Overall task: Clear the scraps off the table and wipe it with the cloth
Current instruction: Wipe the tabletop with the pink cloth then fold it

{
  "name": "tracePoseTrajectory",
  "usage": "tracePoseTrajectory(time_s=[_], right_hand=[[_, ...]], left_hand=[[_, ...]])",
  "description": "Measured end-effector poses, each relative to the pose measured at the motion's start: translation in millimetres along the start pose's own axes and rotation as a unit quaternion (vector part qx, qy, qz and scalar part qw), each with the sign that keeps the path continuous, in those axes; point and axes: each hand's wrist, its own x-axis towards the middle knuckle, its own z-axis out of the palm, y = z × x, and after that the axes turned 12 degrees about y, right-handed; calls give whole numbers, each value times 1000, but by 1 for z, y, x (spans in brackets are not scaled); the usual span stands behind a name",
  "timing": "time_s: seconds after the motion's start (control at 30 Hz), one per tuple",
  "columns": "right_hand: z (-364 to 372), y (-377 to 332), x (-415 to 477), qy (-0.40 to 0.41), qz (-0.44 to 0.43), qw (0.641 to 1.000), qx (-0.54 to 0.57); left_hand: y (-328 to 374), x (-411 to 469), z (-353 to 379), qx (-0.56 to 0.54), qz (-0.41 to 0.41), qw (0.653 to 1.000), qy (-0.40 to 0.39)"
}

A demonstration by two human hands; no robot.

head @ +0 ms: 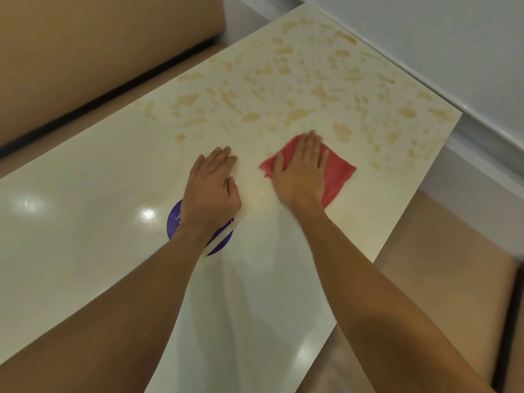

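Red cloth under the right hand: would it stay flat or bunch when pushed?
Probably floppy: the red cloth lies flat with soft, uneven edges under the right hand. Likely slides easily, since the table looks glossy. Free corners may fold over.

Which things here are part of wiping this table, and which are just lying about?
Part of the job:
- red cloth
- right hand, flat on the cloth
- left hand, resting on the table
- table
- yellowish patches on its far half

Just there:
- purple round sticker, partly under the left wrist
- beige bench
- white ledge
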Motion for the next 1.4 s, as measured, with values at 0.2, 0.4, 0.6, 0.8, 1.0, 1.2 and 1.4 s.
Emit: tracePoseTrajectory(time_s=[0.2,0.4,0.6,0.8,1.0,1.2,1.4], right_hand=[[-14,53,-61,2,-127,991,33],[0,7,12,-3,-2,1000,2],[-19,68,-54,-10,-189,981,47],[-3,23,25,-6,-15,1000,6],[-23,69,-58,-23,-233,971,55],[-4,19,27,-3,10,1000,-6],[-17,49,-37,-31,-245,968,52]], left_hand=[[-1,-1,-1,6,10,1000,6],[-1,0,1,11,11,1000,5],[1,-2,0,16,11,1000,7],[2,-1,0,15,3,1000,-1],[2,-1,-2,12,-1,1000,-3],[2,-1,0,-7,-6,1000,0],[0,-2,-1,-18,-1,1000,14]])
